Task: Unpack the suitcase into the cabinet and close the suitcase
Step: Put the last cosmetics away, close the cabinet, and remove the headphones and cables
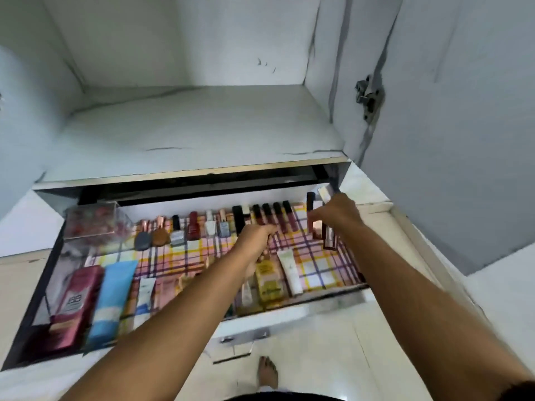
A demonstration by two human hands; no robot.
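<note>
Along the drawer's (289,309) near edge, soft plastic tubes are laid flat on a checked liner (185,256). Mid-drawer, the left hand (254,235) is curled around a slim tube. By the far right corner, glossy lip-gloss tubes (328,235) are pinched by the right hand (337,211). The cabinet shelf (188,131) above is marbled white.

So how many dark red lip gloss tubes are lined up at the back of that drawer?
4 stand side by side along the back wall, just beyond the left hand. More may be hidden behind the right hand.
</note>
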